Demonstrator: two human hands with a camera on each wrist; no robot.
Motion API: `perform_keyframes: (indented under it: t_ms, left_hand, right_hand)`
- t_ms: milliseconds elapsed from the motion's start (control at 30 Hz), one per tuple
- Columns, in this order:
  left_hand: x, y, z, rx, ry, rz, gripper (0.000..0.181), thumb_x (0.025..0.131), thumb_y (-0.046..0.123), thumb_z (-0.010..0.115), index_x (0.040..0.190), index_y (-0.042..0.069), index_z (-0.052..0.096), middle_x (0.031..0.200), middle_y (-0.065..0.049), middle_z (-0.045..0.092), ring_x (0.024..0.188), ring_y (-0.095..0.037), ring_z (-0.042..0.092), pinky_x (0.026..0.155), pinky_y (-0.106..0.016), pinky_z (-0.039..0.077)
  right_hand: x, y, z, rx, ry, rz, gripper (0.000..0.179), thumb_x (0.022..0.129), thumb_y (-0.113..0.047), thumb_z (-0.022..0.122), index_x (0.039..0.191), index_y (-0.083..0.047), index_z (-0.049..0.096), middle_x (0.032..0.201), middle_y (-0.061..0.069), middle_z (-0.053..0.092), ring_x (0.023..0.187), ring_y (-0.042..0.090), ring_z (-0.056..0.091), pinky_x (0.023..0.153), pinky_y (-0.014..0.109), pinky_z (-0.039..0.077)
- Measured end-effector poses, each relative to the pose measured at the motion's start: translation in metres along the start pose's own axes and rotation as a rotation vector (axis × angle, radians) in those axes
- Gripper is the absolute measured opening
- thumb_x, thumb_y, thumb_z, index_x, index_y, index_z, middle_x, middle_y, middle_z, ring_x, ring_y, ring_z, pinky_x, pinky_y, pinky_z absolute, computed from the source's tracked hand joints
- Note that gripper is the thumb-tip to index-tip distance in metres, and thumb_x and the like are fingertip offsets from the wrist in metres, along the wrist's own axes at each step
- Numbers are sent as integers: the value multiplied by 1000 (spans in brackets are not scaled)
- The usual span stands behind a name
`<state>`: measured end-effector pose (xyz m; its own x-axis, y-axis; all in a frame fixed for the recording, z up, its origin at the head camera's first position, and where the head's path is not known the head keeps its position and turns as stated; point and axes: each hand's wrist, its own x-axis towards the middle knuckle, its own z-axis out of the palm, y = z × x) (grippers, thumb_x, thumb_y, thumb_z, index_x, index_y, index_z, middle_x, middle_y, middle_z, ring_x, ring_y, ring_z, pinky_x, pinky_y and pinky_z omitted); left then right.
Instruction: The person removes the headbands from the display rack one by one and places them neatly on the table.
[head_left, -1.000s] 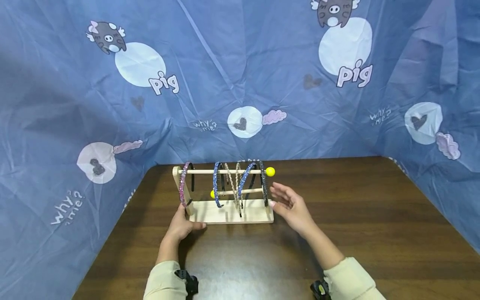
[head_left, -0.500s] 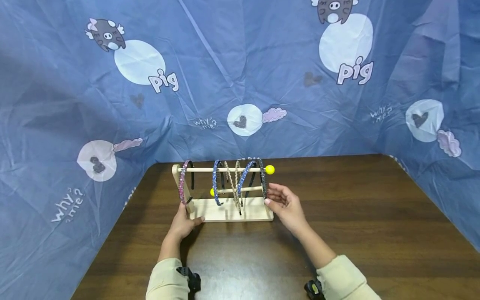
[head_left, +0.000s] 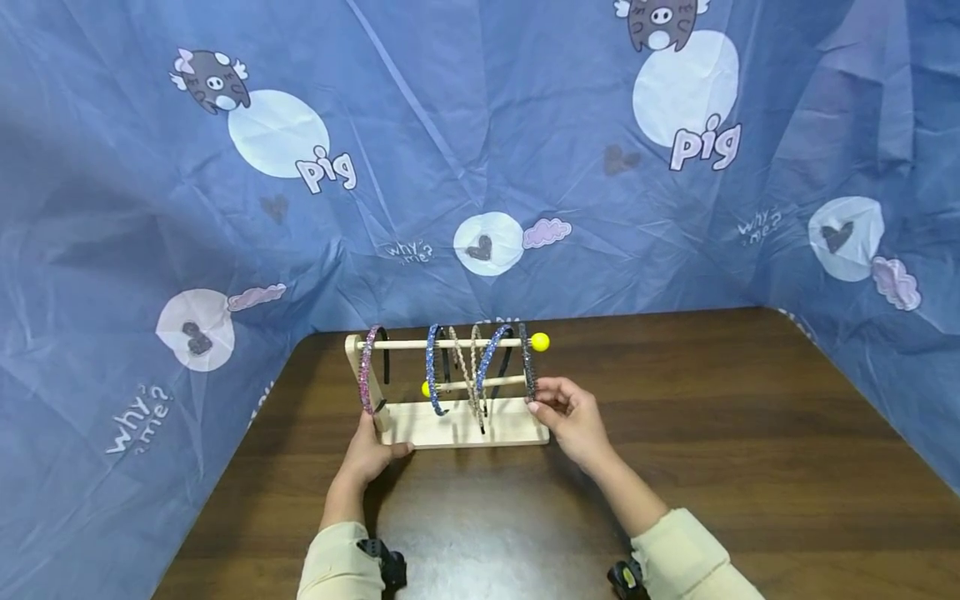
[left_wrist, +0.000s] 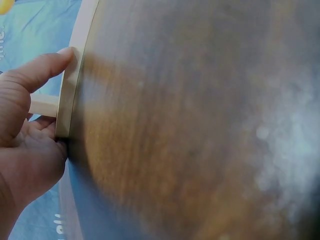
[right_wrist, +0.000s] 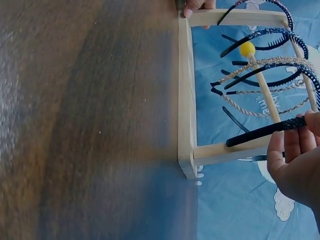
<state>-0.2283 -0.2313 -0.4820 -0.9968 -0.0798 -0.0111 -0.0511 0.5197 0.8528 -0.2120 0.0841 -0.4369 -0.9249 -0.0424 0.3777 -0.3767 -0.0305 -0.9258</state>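
A pale wooden headband stand (head_left: 457,432) with two rods stands on the table. My left hand (head_left: 367,454) grips the left end of its base, thumb (left_wrist: 55,62) on the front edge and the other fingers round the end. My right hand (head_left: 576,423) pinches the black beaded headband (head_left: 528,367) at the right end of the upper rod, between thumb and fingers in the right wrist view. Left of it on the rod hang a blue headband (head_left: 491,354), thin braided beige headbands (head_left: 463,367), another blue headband (head_left: 431,367) and a pink headband (head_left: 365,375).
A yellow ball (head_left: 540,342) caps the upper rod's right end; another yellow ball (right_wrist: 247,48) caps the lower rod's left end. The stand is near the far side of the brown table (head_left: 712,433). Behind it hangs a blue printed cloth (head_left: 420,150).
My right hand has moved left from beside the stand, and its fingers have taken hold of the black headband. The left hand keeps its place on the base.
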Motion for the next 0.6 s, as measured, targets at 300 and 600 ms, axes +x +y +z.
perform_keyframes:
  t_ms: [300, 600]
  left_hand:
    - [0, 0, 0, 17, 6, 2, 96, 69, 3, 78, 142, -4, 15, 136, -35, 34, 124, -46, 34, 103, -51, 25]
    - [1, -2, 1, 17, 0, -31, 96, 68, 4, 78, 141, -3, 17, 136, -34, 34, 124, -45, 34, 103, -51, 26]
  right_hand:
    - [5, -6, 0, 28, 15, -24, 26, 79, 14, 62, 105, 11, 58, 88, 24, 65, 76, 13, 63, 66, 20, 48]
    - [5, -15, 0, 87, 11, -102, 28, 79, 16, 61, 107, 14, 55, 90, 32, 61, 81, 17, 65, 71, 22, 51]
